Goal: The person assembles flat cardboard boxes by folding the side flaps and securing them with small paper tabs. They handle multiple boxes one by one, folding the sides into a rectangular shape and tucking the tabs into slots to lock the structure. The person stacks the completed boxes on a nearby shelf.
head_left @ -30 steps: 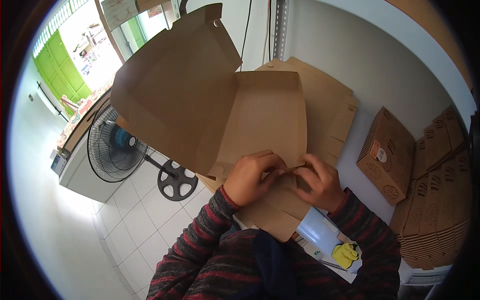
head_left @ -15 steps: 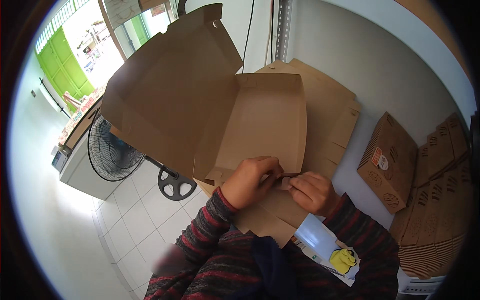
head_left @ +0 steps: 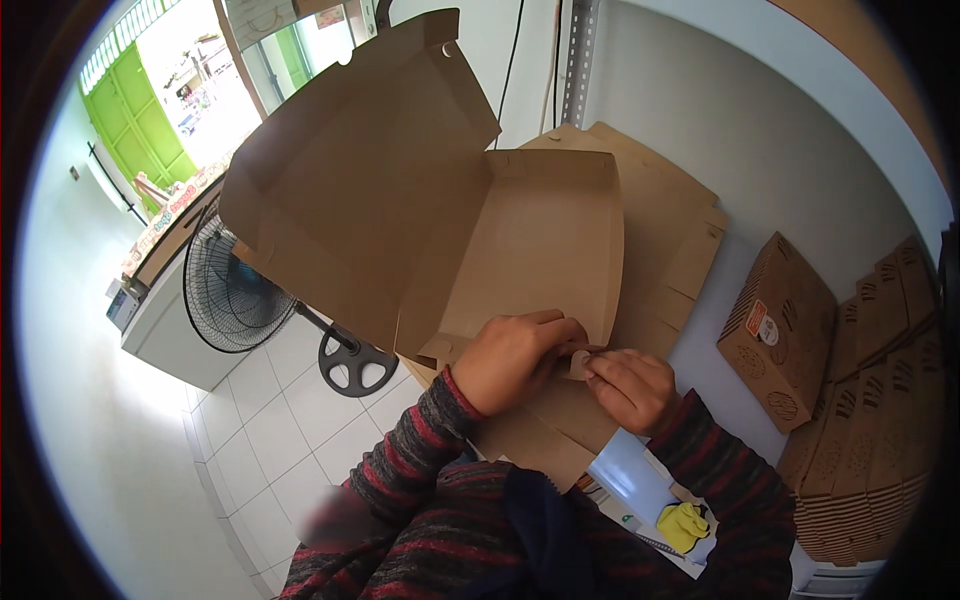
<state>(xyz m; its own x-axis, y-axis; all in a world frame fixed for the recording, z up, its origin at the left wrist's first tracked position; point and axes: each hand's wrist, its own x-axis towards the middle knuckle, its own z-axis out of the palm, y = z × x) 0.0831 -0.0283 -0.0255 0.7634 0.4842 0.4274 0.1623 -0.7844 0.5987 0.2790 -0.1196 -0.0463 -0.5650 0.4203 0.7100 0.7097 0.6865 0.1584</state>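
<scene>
A brown cardboard box lies open in front of me, its large lid tilted up to the left. My left hand is at the box's near right corner, fingers bent and closed on the near wall. Close beside it, my right hand pinches a small cardboard flap at the same corner between thumb and fingers. The two hands nearly touch. Beneath the box lie flat cardboard sheets, which stick out to the right and toward me.
Folded brown boxes are stacked at the right, with one closed box standing beside them. A standing fan is on the tiled floor to the left. A yellow cloth lies near my right forearm.
The view has shifted slightly, so the whole scene sits a little further right. Both hands stay at the same box corner, with only small finger movement.
</scene>
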